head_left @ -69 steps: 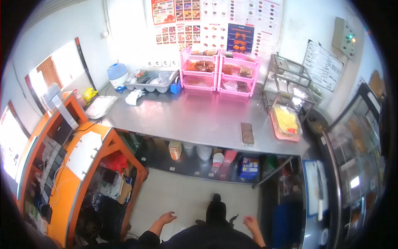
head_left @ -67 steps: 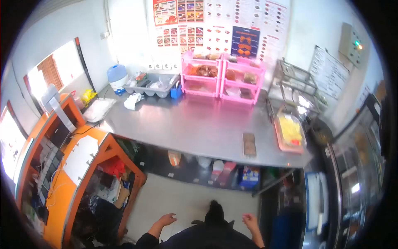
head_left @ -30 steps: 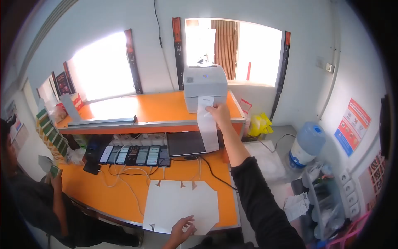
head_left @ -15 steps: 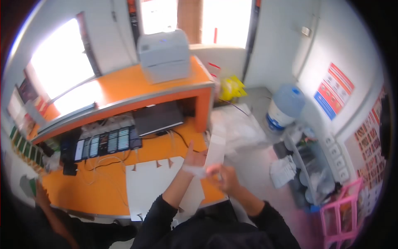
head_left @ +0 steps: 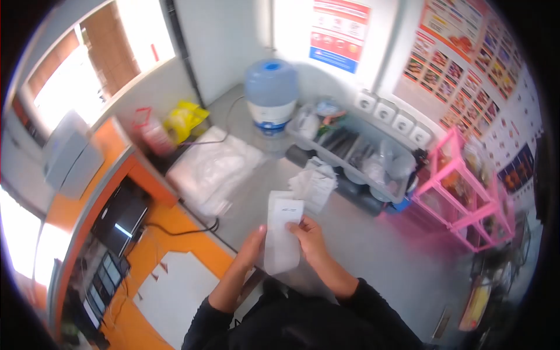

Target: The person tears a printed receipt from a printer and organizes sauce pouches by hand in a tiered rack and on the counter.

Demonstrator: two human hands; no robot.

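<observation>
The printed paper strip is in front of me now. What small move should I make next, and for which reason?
Perhaps move the paper strip slightly forward, toward the loose white papers: the right hand grips it, the left hand is at its edge, and those papers lie just beyond.

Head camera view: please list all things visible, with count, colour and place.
Counter: one, grey, centre to right
Paper strip: one, white, held above counter
Paper slips: several, white, beyond strip
Water jug: one, blue, far corner
Plastic bags: count unclear, white, left of jug
Bag: one, yellow, upper left
Tray: one, grey, upper centre
Sockets: four, white, above tray
Racks: two, pink, right
Posters: several, red and white, upper right
Desk: one, orange, left
Printer: one, grey, atop desk
Flat panel: one, black, on desk
Phones: several, dark, on desk
Board: one, white, desk front
Left hand and right hand: one each, bare, holding strip
</observation>
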